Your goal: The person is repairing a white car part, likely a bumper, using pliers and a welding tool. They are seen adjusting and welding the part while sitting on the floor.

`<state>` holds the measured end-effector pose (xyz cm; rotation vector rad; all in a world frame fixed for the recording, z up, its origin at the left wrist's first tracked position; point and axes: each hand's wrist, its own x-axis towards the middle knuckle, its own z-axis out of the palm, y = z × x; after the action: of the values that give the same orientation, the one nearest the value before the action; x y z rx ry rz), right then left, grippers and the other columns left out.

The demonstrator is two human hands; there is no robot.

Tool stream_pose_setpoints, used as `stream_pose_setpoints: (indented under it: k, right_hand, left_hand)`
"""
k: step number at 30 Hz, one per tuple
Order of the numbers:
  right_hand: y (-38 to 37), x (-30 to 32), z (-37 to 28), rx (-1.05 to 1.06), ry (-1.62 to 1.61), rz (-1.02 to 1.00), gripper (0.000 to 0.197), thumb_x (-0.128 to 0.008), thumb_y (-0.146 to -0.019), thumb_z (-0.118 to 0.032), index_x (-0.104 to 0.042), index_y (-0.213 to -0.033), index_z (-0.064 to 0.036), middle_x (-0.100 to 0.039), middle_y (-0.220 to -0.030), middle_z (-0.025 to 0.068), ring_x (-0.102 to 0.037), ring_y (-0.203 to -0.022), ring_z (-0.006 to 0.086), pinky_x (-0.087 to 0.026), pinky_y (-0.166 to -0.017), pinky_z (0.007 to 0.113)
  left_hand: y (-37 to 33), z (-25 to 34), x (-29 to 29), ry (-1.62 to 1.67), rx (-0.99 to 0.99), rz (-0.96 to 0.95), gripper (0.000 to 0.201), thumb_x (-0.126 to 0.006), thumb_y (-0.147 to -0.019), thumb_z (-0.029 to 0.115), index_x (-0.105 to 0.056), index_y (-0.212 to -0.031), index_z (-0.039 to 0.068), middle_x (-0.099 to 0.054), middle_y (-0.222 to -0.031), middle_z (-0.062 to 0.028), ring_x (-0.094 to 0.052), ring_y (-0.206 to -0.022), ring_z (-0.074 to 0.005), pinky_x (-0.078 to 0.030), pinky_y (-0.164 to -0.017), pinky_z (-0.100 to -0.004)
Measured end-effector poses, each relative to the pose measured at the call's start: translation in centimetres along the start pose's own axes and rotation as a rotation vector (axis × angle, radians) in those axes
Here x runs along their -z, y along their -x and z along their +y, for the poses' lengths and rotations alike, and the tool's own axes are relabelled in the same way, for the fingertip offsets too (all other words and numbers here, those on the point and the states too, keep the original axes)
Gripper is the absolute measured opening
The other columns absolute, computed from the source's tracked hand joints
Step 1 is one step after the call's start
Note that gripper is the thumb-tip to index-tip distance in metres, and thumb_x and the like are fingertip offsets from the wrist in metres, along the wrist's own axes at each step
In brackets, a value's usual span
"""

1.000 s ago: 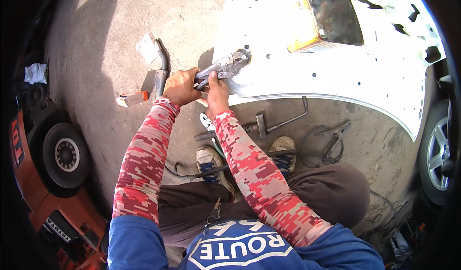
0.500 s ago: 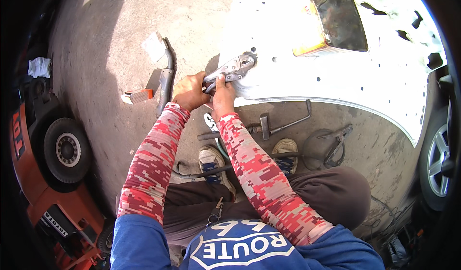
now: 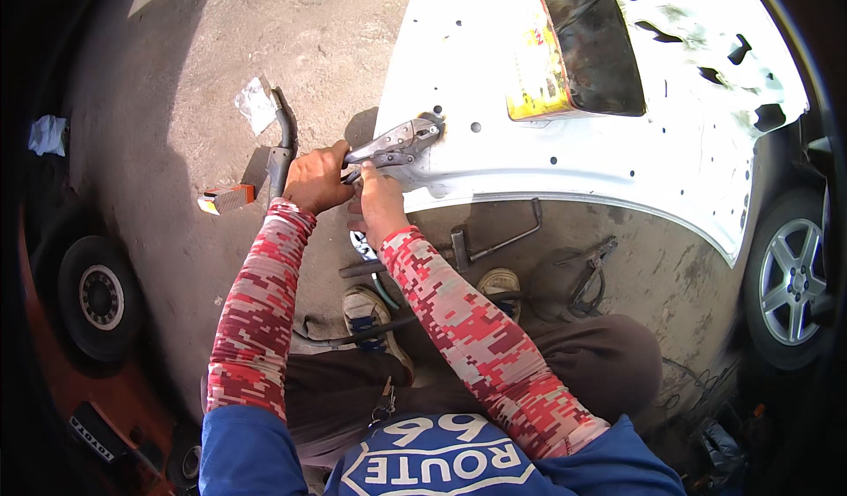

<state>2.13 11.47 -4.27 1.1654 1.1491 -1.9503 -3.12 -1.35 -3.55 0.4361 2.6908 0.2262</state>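
Note:
A pair of metal locking pliers (image 3: 393, 146) lies across the edge of a white car body panel (image 3: 578, 162), its jaws at a darkened spot near the corner. My left hand (image 3: 319, 178) is closed round the handle end. My right hand (image 3: 383, 205) grips the lower handle from the near side, its fingertips close to my left hand; its other fingers are partly hidden. Whether the jaws are clamped on the panel edge I cannot tell.
An open rectangular tin (image 3: 540, 77) rests on the panel. To the left lie a welding torch (image 3: 281, 156), a small orange box (image 3: 231, 198) and crumpled plastic (image 3: 256, 106). Near my shoes are a hammer-like tool (image 3: 460, 251), a cable (image 3: 388, 328) and a clamp (image 3: 600, 256).
The whole view has shifted, so the scene sits further left. My right hand has slipped slightly nearer along the handles. My left hand keeps its hold on the locking pliers.

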Motion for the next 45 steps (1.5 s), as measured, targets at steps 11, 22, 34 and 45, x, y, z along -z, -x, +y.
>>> stream_pose_setpoints:
  k: [11,22,34,45]
  right_hand:
    - [4.8,28.6,-18.5,0.420,1.973,0.670,0.100,-0.091,-0.067,-0.058,-0.057,-0.142,-0.0013,-0.061,-0.137,0.0150,-0.054,-0.134,0.0329,-0.049,-0.105,0.050]
    - [-3.8,31.9,-15.9,0.102,1.619,0.699,0.163,-0.092,-0.053,-0.076,-0.001,-0.169,-0.0058,-0.001,-0.174,0.0273,0.002,-0.162,0.0447,-0.015,-0.122,0.073]
    - [-3.8,31.6,-16.4,-0.011,1.672,0.610,0.162,-0.096,-0.056,-0.067,0.007,-0.169,-0.0123,0.002,-0.175,0.0273,0.000,-0.162,0.0438,-0.020,-0.120,0.074]
    - [-2.9,30.6,-16.9,-0.025,1.703,0.666,0.161,-0.096,-0.058,-0.066,0.009,-0.169,-0.0144,0.003,-0.175,0.0256,0.000,-0.163,0.0430,-0.023,-0.120,0.072]
  left_hand:
    - [-0.2,1.9,0.0,-0.021,0.208,-0.008,0.044,-0.084,-0.073,0.043,-0.077,-0.094,0.005,-0.077,-0.088,-0.0195,-0.077,-0.084,-0.0351,-0.062,-0.078,-0.0443]
    - [-0.1,2.9,-1.2,-0.014,0.257,0.079,0.035,-0.084,-0.070,0.036,-0.076,-0.090,0.008,-0.075,-0.078,-0.0153,-0.074,-0.073,-0.0350,-0.060,-0.070,-0.0447]
    - [-2.3,1.3,-0.3,-0.042,0.219,-0.108,0.034,-0.083,-0.069,0.035,-0.073,-0.090,0.010,-0.074,-0.081,-0.0140,-0.074,-0.079,-0.0357,-0.059,-0.075,-0.0456]
    - [-1.7,2.0,-0.9,-0.022,0.233,-0.068,0.035,-0.084,-0.068,0.035,-0.072,-0.088,0.009,-0.074,-0.078,-0.0146,-0.074,-0.076,-0.0356,-0.059,-0.073,-0.0444]
